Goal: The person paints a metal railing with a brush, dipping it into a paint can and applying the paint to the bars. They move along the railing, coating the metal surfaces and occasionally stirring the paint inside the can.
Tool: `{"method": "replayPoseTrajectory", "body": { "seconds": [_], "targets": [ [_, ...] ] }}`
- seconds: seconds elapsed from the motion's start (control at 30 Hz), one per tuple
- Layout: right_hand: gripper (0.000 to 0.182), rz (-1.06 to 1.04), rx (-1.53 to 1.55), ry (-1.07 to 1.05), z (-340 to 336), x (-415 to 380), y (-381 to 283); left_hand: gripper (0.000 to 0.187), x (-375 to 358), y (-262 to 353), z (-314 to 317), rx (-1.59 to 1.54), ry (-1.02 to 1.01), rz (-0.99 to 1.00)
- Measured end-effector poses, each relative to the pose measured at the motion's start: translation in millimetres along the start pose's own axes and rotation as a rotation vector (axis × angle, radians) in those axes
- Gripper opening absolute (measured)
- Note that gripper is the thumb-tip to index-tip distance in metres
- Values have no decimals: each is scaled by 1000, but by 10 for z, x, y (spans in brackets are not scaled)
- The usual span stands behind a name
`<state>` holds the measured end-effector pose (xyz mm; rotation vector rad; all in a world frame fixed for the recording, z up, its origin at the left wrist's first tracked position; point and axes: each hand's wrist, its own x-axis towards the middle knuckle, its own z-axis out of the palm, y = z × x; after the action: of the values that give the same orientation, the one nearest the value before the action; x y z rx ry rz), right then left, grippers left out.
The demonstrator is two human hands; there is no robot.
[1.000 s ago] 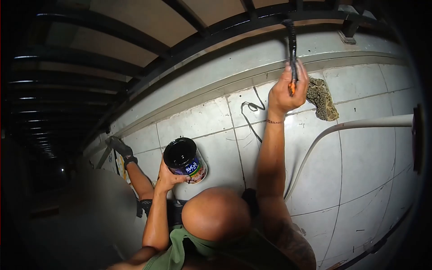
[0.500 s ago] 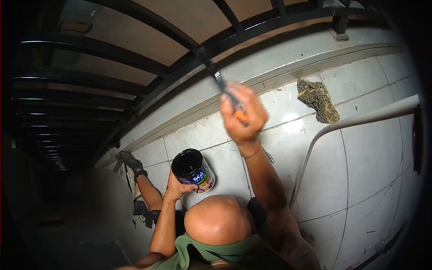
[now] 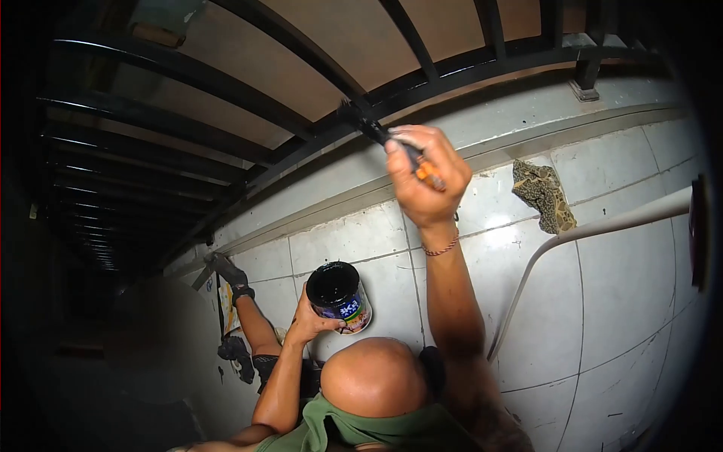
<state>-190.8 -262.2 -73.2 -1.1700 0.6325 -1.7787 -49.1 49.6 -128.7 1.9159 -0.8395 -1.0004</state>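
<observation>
My left hand (image 3: 309, 324) is wrapped round a paint can (image 3: 351, 309) with a colourful label, held low beside my bent knee. Its top is open, and glossy black paint shows inside. In my right hand (image 3: 431, 177) is a paintbrush (image 3: 374, 131) with black-coated bristles and some orange on its handle. The bristle end lies at the bottom rail of a black metal railing (image 3: 407, 94), near where an upright bar meets it. Whether the bristles press on the rail is hard to make out.
A crumpled patterned cloth (image 3: 542, 194) lies on the white tiled floor (image 3: 520, 294). Under the railing runs a grey concrete ledge (image 3: 489, 120). A pale curved tube (image 3: 602, 224) crosses on the right. At left, another person's leg (image 3: 256, 324) stretches toward the ledge.
The brush has swung left along the bottom rail and leans more sideways. The whole view has shifted slightly. My left hand still grips the can.
</observation>
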Motion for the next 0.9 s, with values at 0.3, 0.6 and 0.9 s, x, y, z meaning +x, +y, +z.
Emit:
{"method": "replayPoseTrajectory", "body": {
  "seconds": [0.3, 0.6, 0.9],
  "targets": [
    [12, -409, -234, -117, 157, -132, 223, 103, -6, 7, -26, -30, 14, 18],
    [13, 219, 264, 298, 168, -102, -12, 101, -25, -21, -50, -36, 26, 24],
    [11, 277, 106, 377, 75, -145, 41, 101, -11, -8, -37, -46, 7, 20]
  ]
}}
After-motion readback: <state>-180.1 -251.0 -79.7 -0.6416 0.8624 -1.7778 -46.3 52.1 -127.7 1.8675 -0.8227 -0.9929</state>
